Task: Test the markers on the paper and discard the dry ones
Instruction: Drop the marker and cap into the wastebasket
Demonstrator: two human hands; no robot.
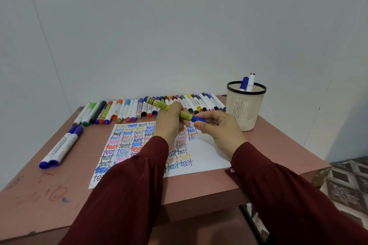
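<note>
Over a white paper sheet [207, 154] crowded with "test" words on the pinkish counter [59, 185], the left grip [169, 123] grasps a yellow-green marker [159, 104]; the right grip [221, 131] pinches its blue cap [199, 119].

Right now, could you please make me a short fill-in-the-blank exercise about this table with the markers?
The left hand and right hand hold a yellow marker with a ____ cap.
The word repeated on the paper is ____.
The basket holds ____ markers.
Missing words: blue, test, two.
</note>
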